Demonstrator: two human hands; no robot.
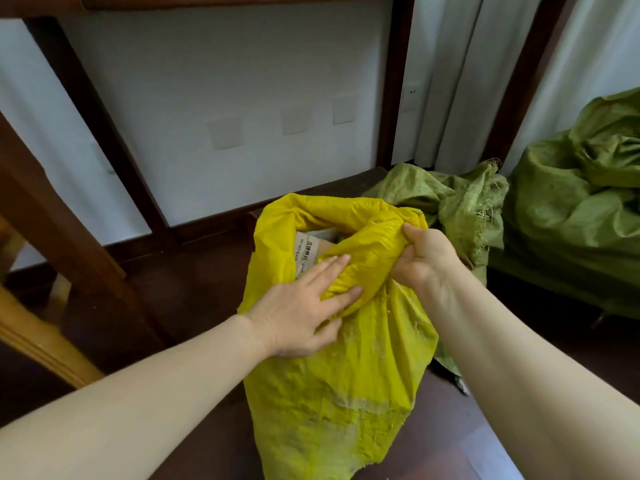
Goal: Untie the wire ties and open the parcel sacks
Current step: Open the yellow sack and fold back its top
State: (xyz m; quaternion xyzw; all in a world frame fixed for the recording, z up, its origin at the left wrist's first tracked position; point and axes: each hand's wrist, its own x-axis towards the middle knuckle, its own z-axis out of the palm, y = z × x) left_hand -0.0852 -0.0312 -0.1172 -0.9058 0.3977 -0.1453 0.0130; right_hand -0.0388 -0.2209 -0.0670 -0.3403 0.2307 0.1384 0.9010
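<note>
A yellow woven parcel sack [332,393] stands on the dark floor in front of me, its mouth partly open at the top. Inside the opening a parcel [306,249] with a printed label shows. My right hand [424,259] is shut on a bunched fold of the sack's rim on the right. My left hand [301,311] lies flat, fingers apart, pressing on the near fold of the rim. No wire tie is visible.
Two green woven sacks lie to the right: a crumpled one [457,202] just behind the yellow sack and a bulky one [581,216] at the far right. A wooden chair [38,327] stands at the left. Dark wooden frame legs [100,109] and a white wall stand behind.
</note>
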